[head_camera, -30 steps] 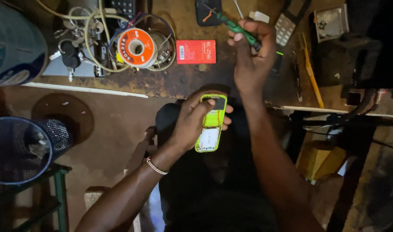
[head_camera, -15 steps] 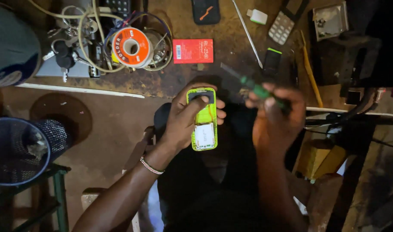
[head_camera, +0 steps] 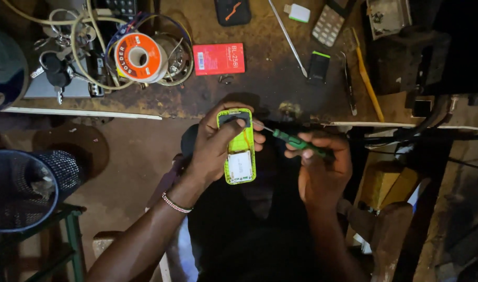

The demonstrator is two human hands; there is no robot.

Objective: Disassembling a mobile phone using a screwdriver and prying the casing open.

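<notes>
One small yellow-green phone (head_camera: 238, 149) with its back off sits in the left hand (head_camera: 214, 146), fingers curled tight around it, just below the bench (head_camera: 270, 94) edge. Beside it, the right hand (head_camera: 322, 169) is closed around a green screwdriver (head_camera: 296, 142), and the thin tip touches the phone's top. Up on the bench lie a red flat pack (head_camera: 218, 58) and an orange spool of wire (head_camera: 138, 56).

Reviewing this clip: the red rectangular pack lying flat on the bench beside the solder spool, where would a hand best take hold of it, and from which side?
Probably by its two long edges, coming straight down from above. The red pack lies flat on the bench with its long sides running left to right. The solder spool crowds its left end, while bare bench shows along both long edges.
</notes>
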